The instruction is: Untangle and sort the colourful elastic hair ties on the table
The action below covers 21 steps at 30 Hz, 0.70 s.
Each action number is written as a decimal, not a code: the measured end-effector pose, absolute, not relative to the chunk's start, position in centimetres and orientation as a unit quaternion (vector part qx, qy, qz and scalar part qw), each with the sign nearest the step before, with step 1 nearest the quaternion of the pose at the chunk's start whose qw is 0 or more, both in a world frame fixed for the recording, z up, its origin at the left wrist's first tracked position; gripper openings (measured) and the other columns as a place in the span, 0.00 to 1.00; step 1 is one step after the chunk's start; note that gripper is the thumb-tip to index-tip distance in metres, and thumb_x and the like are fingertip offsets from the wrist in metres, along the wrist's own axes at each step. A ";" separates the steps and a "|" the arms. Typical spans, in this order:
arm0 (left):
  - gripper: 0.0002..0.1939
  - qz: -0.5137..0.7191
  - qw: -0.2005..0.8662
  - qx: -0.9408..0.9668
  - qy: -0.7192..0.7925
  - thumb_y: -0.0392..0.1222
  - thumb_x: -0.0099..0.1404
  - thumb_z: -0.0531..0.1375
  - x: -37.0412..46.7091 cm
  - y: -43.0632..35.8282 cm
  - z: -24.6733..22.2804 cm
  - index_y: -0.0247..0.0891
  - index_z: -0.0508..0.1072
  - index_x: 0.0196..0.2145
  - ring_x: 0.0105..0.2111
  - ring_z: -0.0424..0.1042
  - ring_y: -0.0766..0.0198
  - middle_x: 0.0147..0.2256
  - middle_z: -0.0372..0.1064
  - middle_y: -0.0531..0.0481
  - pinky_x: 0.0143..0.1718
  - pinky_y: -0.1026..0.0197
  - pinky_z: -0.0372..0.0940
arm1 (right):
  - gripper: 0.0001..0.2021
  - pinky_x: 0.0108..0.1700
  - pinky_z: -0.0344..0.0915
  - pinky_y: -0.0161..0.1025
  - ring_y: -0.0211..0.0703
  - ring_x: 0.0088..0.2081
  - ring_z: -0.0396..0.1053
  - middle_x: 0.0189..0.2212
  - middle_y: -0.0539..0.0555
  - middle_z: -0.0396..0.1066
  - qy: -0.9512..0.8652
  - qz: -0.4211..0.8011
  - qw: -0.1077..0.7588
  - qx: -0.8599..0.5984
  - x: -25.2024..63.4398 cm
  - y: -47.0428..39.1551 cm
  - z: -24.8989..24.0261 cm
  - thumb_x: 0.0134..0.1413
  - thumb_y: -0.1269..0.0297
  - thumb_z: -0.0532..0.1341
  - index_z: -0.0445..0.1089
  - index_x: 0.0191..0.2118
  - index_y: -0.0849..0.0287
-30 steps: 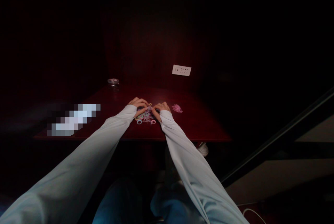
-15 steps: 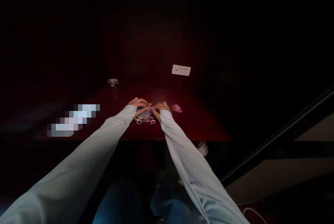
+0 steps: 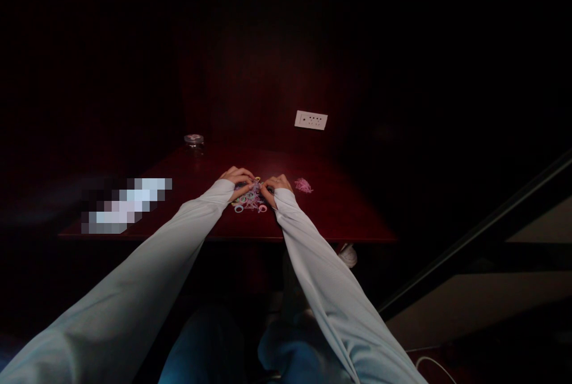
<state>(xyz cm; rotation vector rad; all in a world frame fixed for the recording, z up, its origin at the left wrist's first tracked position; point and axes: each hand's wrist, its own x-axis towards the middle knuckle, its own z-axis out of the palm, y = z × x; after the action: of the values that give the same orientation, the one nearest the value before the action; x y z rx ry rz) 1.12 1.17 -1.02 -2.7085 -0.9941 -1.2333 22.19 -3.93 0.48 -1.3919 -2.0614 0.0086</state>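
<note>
On the dark red table, a mixed pile of small coloured elastic bands (image 3: 252,200), mostly purple and pink, lies between my two hands. Several thicker rings sit among them, including a pale blue ring (image 3: 239,208) and a pink ring (image 3: 263,208) at the near edge. My left hand (image 3: 239,175) reaches over the pile's left side, its fingers bent and brought close to the thumb. From the right, my right hand (image 3: 276,183) curls its fingers down at the pile's edge. What the fingertips hold is too small to tell. A separate pink bunch of bands (image 3: 304,185) lies right of my right hand.
A clear round container with a lid (image 3: 193,141) stands at the table's back left. A pixelated pale patch (image 3: 129,205) covers something on the left. A white socket plate (image 3: 311,120) is on the back wall. The table's front edge (image 3: 250,238) runs beneath my forearms.
Both hands stay at the pile in nearly the same pose, with only slight finger movement. The whole view has shifted a tiny amount.
</note>
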 end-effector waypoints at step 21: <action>0.16 -0.398 0.002 -0.861 -0.316 0.54 0.69 0.57 1.2 1.1 -0.9 0.43 0.79 0.32 0.40 0.66 0.57 0.44 0.77 0.49 0.46 0.53 0.62 | 0.09 0.49 0.59 0.41 0.47 0.47 0.62 0.39 0.52 0.77 -0.783 0.009 0.337 -0.523 22.2 -3.5 0.0 0.64 0.55 0.62 0.79 0.38 0.50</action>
<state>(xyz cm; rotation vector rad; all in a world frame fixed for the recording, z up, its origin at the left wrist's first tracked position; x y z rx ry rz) 1.24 1.09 -0.89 -2.7030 -0.9930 -1.2477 22.24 -3.54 -0.03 -1.3643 -2.0408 0.0244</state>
